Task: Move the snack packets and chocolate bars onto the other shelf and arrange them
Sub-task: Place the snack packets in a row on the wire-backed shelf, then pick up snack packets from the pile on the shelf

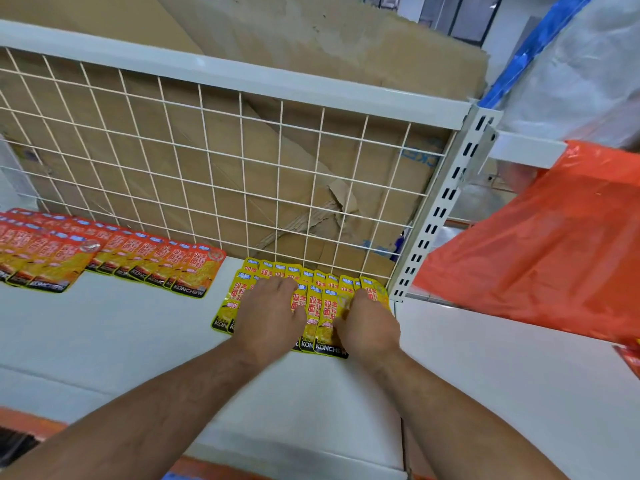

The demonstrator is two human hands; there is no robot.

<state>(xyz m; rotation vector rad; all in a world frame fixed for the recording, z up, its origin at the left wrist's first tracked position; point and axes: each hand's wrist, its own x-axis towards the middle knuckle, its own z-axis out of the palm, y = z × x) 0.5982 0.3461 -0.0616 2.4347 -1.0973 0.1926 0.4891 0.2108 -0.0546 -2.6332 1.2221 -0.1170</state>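
Packets make up the whole job here: a bunch of yellow packets [322, 313] lies in overlapping rows at the back right of the white shelf [138, 334], pushed up against the wire grid [221, 174] and just beside the slotted upright [446, 202]. The red packets [145, 258] already sit fanned out in rows further left. The left hand [268, 313] rests palm-down on the yellow bunch, its fingers laid over the tops and pressing. The right hand [367, 323] lies on the right side of the bunch with its fingers bent down over the edge; whether they pinch a packet or only nudge it cannot be told. These look like thin, flat foil sachets: light, floppy and glossy, so they probably slide over each other and over the smooth shelf. Squaring them up with flat hands, or taking a small stack by its edges, seems safer than lifting single ones by a corner. Each packet carries "KONCHEW" in white on a black band along the bottom, large red Chinese characters on the face and a small blue label at the top. An orange bag [540, 251] hangs in at the right, and cardboard [263, 43] stands behind the grid.
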